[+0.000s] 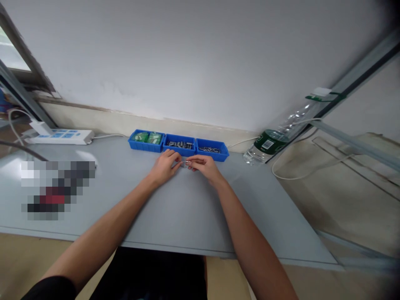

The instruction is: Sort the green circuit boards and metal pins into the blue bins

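Note:
My left hand (165, 166) and my right hand (203, 166) meet just in front of the middle blue bin (179, 146), fingers pinched together around a small silvery metal part (184, 163) held between them. The part is too small to name. Three blue bins stand in a row at the back of the grey table (175, 208): the left bin (146, 141) holds green packets, the middle one grey metal pieces, the right bin (212, 149) small dark metal parts.
A white power strip (61, 136) with a cable lies at the back left. A clear plastic bottle (272, 143) lies on its side at the back right beside a white cable. A blurred patch covers something at the left. The wall stands right behind the bins.

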A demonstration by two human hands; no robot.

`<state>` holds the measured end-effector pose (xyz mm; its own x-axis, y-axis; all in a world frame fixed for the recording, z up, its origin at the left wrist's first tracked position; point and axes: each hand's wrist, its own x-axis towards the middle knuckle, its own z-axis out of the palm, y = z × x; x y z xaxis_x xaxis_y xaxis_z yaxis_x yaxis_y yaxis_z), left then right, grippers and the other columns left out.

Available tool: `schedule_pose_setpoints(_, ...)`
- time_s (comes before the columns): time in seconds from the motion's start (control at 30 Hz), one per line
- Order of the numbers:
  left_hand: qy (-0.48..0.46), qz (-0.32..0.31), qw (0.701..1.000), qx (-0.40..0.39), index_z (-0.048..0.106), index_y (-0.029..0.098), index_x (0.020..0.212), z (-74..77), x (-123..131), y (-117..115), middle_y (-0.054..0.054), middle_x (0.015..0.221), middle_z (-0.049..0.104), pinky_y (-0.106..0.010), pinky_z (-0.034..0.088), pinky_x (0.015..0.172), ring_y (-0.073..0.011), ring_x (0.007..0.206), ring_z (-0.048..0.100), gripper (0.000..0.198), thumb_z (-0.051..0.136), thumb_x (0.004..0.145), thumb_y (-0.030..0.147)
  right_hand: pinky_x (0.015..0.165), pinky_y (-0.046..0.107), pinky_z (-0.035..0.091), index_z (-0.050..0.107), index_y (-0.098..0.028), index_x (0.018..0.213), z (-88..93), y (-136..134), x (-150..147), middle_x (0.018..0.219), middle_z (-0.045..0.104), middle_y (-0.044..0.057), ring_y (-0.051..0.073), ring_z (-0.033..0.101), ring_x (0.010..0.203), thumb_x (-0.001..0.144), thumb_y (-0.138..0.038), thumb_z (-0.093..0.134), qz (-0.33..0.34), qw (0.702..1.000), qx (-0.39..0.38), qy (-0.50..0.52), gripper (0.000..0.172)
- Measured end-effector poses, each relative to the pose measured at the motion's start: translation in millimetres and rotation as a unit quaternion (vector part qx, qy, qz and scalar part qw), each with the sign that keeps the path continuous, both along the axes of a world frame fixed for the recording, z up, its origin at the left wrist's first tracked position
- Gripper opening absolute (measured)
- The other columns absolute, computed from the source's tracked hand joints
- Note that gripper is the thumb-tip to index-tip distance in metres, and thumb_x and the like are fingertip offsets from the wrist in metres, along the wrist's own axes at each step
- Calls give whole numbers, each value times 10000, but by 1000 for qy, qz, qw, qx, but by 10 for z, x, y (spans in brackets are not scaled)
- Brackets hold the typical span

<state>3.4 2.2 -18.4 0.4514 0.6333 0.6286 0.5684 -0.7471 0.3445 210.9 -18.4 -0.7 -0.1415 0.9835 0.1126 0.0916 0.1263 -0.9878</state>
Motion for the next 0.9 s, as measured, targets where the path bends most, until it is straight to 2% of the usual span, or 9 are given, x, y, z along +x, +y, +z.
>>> schedule_pose_setpoints(0.1,4,4,1000,-14,658,190,999,-8,-1,-13,-86,974,685,-398,534,863,-258,955,614,68,618,978,240,697,315,524,812,-227,846,11,7,16,822,788,58,182,691,740,668,-362,791,-27,1000,-11,7,225)
schedule_pose_setpoints(0.2,34,12,999,-25,687,184,1109,-40,-10,-6,-110,1057,701,-443,533,924,-283,1015,616,173,565,989,211,698,317,529,813,-220,843,21,24,56,830,787,69,183,690,742,660,-358,790,-58,998,-20,19,230)
schedule_pose_setpoints(0.3,73,3,997,-32,714,175,1138,-79,-16,15,-124,1084,707,-472,523,953,-296,1029,609,239,521,998,193,690,318,538,814,-206,884,23,54,102,872,793,87,183,690,738,669,-371,791,-111,993,-21,48,272)
schedule_pose_setpoints(0.5,111,-21,993,-43,768,181,1064,-110,-9,30,-122,1027,723,-461,517,950,-289,1007,602,258,520,1021,234,733,316,573,783,-211,1089,-23,150,180,1227,753,117,223,735,946,643,-287,747,-260,959,4,113,453)
schedule_pose_setpoints(0.6,115,-12,992,-46,769,177,1030,-114,-14,28,-120,1029,729,-461,519,942,-291,999,599,225,549,1005,221,732,323,582,777,-211,1096,-51,177,202,1256,738,126,235,740,970,656,-274,714,-269,957,-1,107,449)
schedule_pose_setpoints(0.9,144,26,988,-52,663,176,907,-151,2,43,-113,968,678,-449,507,917,-281,947,595,123,559,973,166,695,324,559,779,-221,1017,-24,135,154,1189,759,106,214,751,841,668,-300,732,-243,964,-20,111,361)
